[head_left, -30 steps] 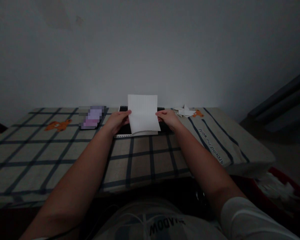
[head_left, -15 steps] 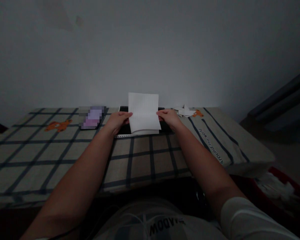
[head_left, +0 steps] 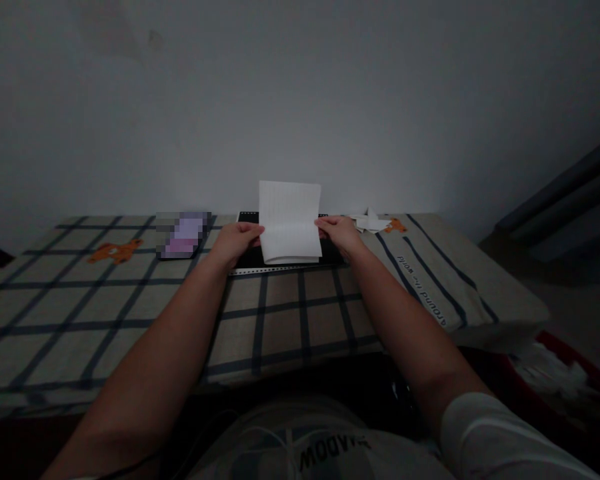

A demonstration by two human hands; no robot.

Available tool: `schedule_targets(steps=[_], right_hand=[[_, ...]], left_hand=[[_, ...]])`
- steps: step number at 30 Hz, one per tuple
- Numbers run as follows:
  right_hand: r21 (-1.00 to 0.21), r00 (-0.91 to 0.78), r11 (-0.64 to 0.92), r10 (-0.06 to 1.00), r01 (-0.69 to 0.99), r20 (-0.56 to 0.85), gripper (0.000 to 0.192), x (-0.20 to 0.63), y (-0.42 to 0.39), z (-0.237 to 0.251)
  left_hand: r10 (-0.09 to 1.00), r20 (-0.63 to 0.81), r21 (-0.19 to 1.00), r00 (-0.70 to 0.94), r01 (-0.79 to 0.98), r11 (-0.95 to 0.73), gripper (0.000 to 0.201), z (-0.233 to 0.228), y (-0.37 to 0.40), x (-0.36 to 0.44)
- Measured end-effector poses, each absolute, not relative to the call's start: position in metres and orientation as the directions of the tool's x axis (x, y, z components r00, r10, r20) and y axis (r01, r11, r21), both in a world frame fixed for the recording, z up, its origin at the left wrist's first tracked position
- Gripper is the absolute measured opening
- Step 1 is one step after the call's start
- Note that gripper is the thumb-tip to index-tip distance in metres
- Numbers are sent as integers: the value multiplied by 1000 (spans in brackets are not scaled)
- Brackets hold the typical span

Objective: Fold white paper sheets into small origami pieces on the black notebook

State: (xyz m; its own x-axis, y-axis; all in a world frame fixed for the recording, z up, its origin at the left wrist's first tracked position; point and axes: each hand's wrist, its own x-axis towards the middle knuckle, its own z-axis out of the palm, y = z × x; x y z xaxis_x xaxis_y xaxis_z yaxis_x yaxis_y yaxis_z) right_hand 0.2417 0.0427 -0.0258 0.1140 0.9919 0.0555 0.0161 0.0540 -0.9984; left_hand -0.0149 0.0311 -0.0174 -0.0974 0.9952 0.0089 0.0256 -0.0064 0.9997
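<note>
While the left hand pinches white paper, the right hand grips it — opposite.

The sheet looks smooth paper w/ matt finish — tablecloth matt fabric, wall v. matt.

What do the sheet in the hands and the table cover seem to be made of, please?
Sheet: thin paper, matte, by its faint lines and curved lower edge.
Table cover: dull cloth, perhaps cotton, by its soft drape at the edge; the fibre cannot be told.
</note>
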Motion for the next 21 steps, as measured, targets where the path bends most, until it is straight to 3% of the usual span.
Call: schedule_targets(steps=[6, 11, 16, 21], right_hand=[[-993, -30, -45, 999, -113, -42, 7, 244, 37, -22], [-992, -72, -104, 992, -65, -100, 12, 245, 33, -19], [-999, -47, -53, 997, 2, -53, 16, 244, 33, -20], [-994, 64, 36, 997, 99, 43, 14, 243, 39, -23]], left_hand=[[979, 117, 982, -166, 168, -89, 10, -16, 32, -17], [971, 152, 976, -187, 185, -117, 12, -18, 34, -21], [975, 104, 994, -194, 56, -95, 9, -17, 34, -17], [996, -75, 987, -48, -145, 67, 4, -14, 33, -15]])
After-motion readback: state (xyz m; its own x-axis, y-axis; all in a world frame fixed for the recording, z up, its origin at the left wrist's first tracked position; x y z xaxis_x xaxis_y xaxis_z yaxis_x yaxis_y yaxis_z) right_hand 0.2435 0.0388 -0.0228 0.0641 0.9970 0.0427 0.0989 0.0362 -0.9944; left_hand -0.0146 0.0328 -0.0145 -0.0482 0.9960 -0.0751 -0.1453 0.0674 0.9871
